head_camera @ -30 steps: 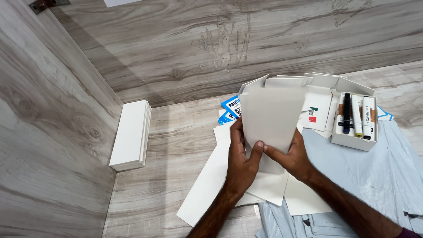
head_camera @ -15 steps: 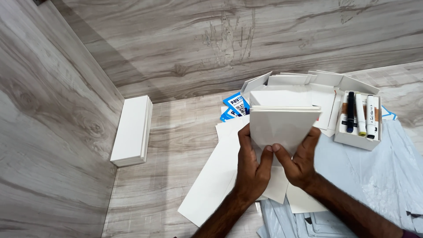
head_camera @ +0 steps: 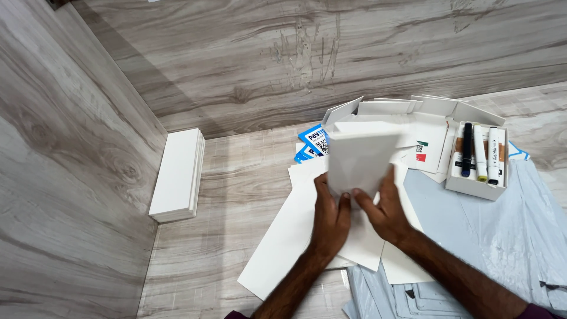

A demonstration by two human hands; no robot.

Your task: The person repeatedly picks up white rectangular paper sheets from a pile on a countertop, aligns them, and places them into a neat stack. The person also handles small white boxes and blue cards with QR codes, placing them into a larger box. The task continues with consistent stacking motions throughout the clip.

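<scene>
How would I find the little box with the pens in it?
Look at the pale blue plastic sheet on the right of the wood-grain floor. At its far edge stands a small white open cardboard box, beside loose white cards. It alone holds marker pens lying side by side, one dark, the others white.

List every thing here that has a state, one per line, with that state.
Folded white card: held up, partly folded.
Left hand: gripping the card.
Right hand: gripping the card.
Marker box: open, markers inside.
Markers: capped.
White card stack: leaning against the wall.
</scene>
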